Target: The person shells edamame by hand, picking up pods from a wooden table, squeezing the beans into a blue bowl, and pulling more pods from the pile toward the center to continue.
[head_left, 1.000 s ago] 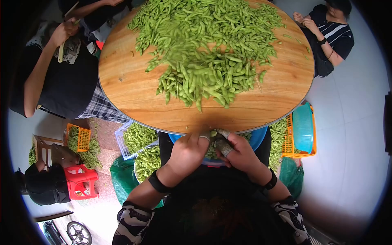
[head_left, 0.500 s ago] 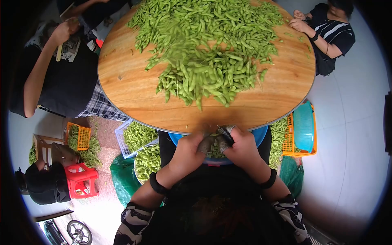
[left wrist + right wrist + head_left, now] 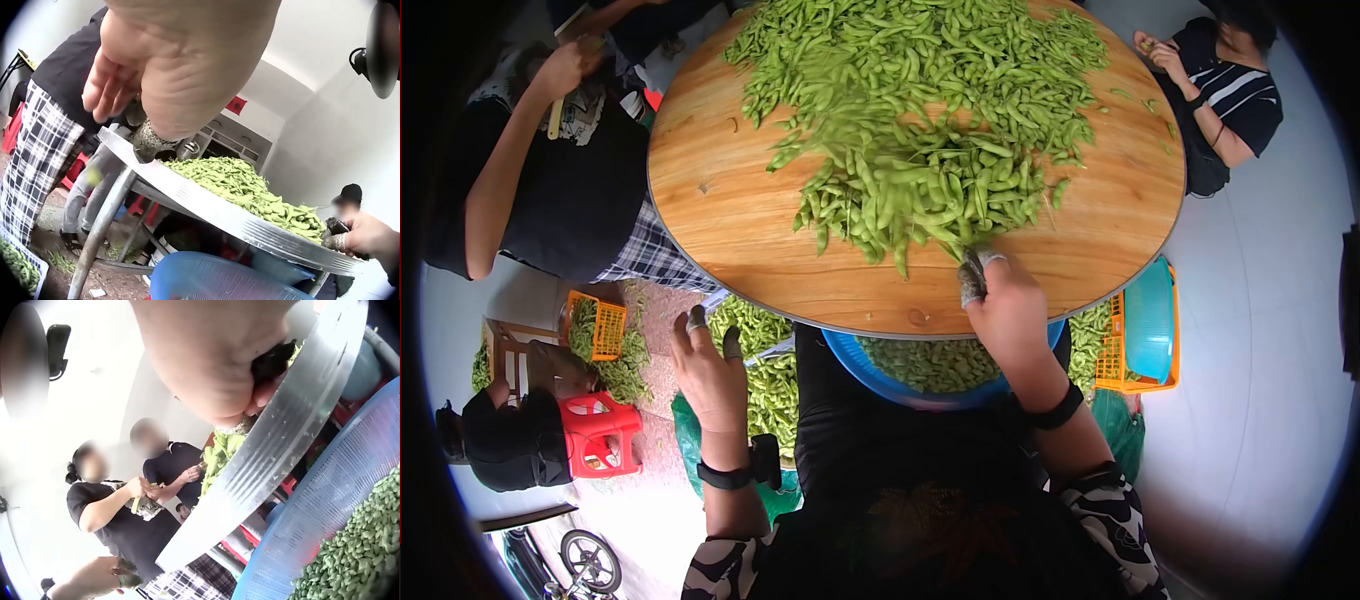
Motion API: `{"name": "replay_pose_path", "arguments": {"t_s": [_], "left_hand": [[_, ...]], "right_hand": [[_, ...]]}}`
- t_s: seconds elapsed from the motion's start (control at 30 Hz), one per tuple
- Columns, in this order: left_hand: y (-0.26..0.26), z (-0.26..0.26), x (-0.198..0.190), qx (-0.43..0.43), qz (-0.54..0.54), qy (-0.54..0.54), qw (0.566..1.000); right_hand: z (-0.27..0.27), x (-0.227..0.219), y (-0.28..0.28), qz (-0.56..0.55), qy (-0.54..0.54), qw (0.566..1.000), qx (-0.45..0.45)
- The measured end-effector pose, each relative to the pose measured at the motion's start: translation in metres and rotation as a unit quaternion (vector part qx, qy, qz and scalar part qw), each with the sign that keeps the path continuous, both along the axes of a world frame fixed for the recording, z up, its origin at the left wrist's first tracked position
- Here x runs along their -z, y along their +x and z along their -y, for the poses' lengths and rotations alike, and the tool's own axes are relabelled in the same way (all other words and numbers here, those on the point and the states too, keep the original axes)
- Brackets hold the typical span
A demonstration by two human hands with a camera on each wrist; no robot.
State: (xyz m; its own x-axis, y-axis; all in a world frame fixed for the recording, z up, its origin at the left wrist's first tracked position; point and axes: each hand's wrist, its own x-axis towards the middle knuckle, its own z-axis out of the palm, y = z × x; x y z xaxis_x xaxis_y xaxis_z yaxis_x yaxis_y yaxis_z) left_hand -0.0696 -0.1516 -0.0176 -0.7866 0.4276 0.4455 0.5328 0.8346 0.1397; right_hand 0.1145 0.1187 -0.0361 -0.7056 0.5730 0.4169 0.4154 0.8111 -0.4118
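Note:
Green edamame pods lie heaped on the round wooden table. My right hand reaches over the near edge, its covered thumb and fingertips close together at the end of a pod at the pile's front. In the left wrist view, that right hand is beside the heap. My left hand is held out left of my lap, fingers loosely extended, holding nothing. A blurred green bit is in the air below it. Shelled beans fill the blue basin on my lap.
Left of my lap stand a white crate and more pods. An orange basket with a teal basket is at right. A red stool stands lower left. Other people sit around the table.
My hands, together over the basin before, have parted. The left swung out to the left and its fingers spread; the right moved forward over the table to the pile's front.

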Motion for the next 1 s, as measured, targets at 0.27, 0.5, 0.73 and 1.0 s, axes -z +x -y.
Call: {"name": "replay_pose_path", "arguments": {"t_s": [0.27, 0.5, 0.73, 1.0], "left_hand": [[0.067, -0.112, -0.014, 0.478, 0.066, 0.093, 0.871], [0.073, -0.119, 0.005, 0.45, 0.39, 0.207, 0.776], [0.077, -0.113, 0.006, 0.449, 0.408, 0.227, 0.762], [0.084, -0.108, 0.001, 0.505, 0.146, 0.101, 0.845]], "right_hand": [[0.007, -0.027, 0.03, -0.037, -0.274, 0.953, -0.123], [0.017, -0.018, 0.047, -0.106, -0.333, 0.923, -0.162], [0.028, -0.02, 0.048, -0.074, -0.435, 0.871, -0.218], [0.032, -0.009, 0.049, -0.08, -0.597, 0.774, -0.196]]}}
